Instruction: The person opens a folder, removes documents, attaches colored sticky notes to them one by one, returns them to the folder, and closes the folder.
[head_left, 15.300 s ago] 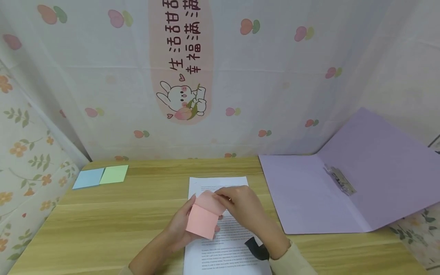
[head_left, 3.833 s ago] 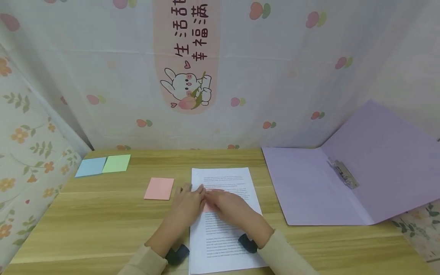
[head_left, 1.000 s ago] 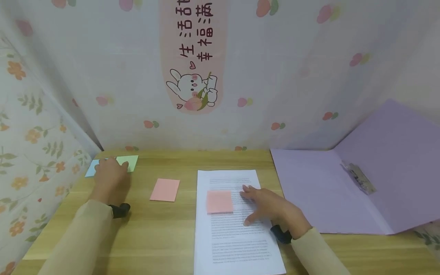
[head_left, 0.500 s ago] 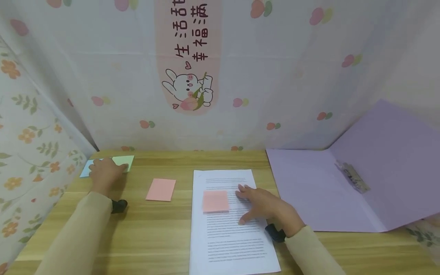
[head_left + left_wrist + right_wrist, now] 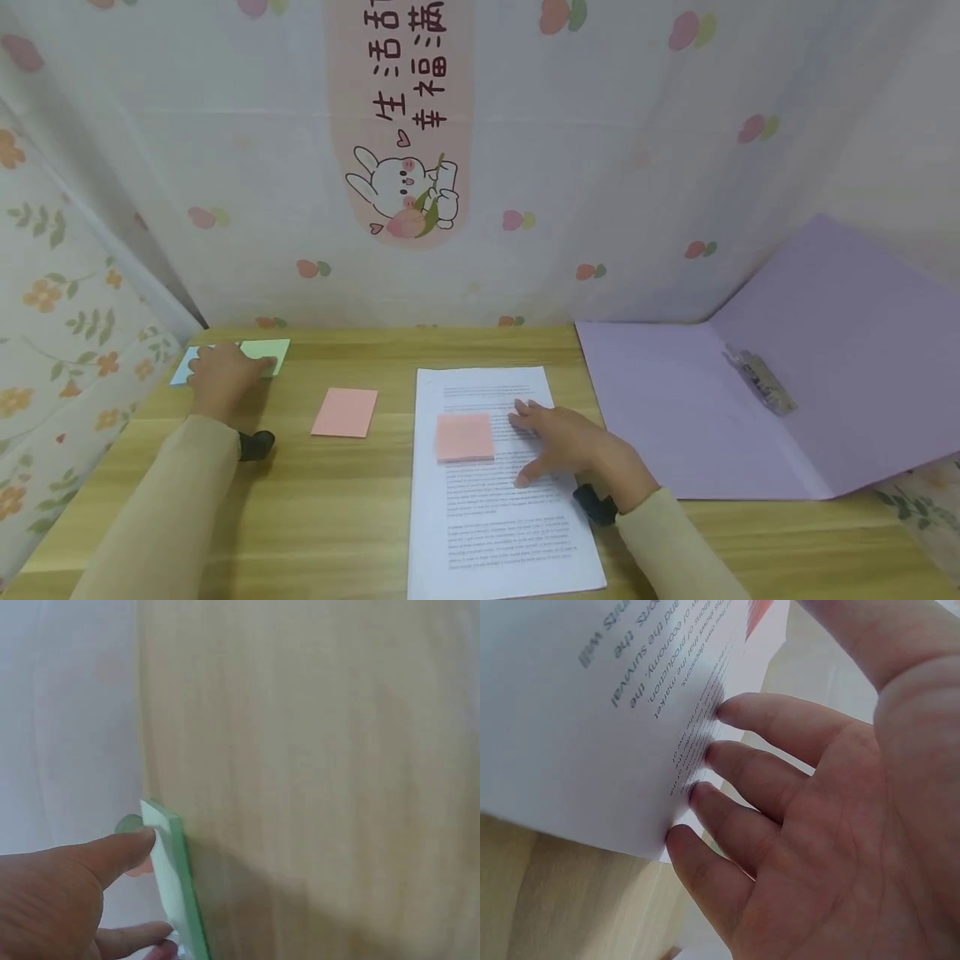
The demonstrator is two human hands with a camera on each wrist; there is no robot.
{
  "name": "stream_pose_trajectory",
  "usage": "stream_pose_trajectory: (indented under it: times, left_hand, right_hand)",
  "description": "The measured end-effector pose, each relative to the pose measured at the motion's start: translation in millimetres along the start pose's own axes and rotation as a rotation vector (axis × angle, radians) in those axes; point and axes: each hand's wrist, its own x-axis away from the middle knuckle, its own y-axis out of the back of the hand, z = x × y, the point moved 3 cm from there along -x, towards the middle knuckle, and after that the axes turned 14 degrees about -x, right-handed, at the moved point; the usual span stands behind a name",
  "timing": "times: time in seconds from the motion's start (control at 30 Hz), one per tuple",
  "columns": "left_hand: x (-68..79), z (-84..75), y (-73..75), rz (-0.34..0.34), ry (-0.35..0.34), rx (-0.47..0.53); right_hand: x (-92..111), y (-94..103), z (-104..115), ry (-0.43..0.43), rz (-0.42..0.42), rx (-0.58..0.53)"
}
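Note:
My left hand (image 5: 223, 381) lies over the blue sticky note pad (image 5: 182, 372) and the green sticky note pad (image 5: 272, 350) at the table's far left. In the left wrist view the thumb (image 5: 131, 847) touches the green pad's face; other fingertips meet its lower part, with no pinch visible. My right hand (image 5: 568, 447) rests with spread fingers on the printed sheets (image 5: 517, 550), its fingertips (image 5: 727, 712) touching the page. Left of it a pink sticky note (image 5: 465, 437) sits on the top sheet. A pink sticky note pad (image 5: 345, 412) lies between the sheets and the left hand.
On the right an opened purple folder (image 5: 652, 400) lies with one cover leaning up against the wall cloth; its metal clip (image 5: 761, 382) shows near the fold. A patterned cloth (image 5: 600, 167) hangs along the table's back edge.
Earlier both hands peeled pink notes over the sheets, then pressed there. The pink pad was set down, and the left hand went to the blue and green pads. Over the last second, both hands stay put.

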Motion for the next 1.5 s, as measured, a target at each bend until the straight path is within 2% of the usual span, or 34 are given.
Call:
stream_pose_trajectory:
  times: [0.27,0.5,0.83,0.93,1.0,1.07,1.17,1.4,1.5]
  left_hand:
    - [4.0,0.7,7.9,0.002,0.002,-0.047]
    - [0.3,1.7,11.2,0.019,0.029,-0.071]
    - [-2.4,-1.2,7.3,0.007,-0.035,-0.039]
    - [-2.5,-2.4,8.6,0.045,-0.066,-0.059]
    - [-1.6,-4.6,8.7,0.097,-0.076,-0.083]
    - [-0.3,-6.9,7.0,0.147,-0.073,-0.089]
    - [-0.6,-11.3,3.6,0.181,-0.063,-0.077]
    - [-9.4,-17.8,7.9,0.147,-0.208,-0.064]
    - [-15.0,-15.2,8.7,0.146,-0.23,-0.06]
  right_hand:
    - [-1,-3.9,3,0.007,-0.004,-0.021]
    - [-1,-6.0,7,0.004,0.006,-0.041]
    - [1,-5.9,4,-0.017,-0.006,-0.044]
    - [0,-5.2,3,-0.016,-0.01,-0.037]
    - [1,-4.6,1,-0.019,-0.006,-0.028]
    - [2,-4.4,0,-0.024,-0.004,-0.022]
    - [5,-4.6,-3,-0.029,-0.006,-0.012]
    - [6,-3.2,-3,-0.011,-0.015,-0.019]
    - [5,-2.1,-1,-0.006,-0.015,-0.026]
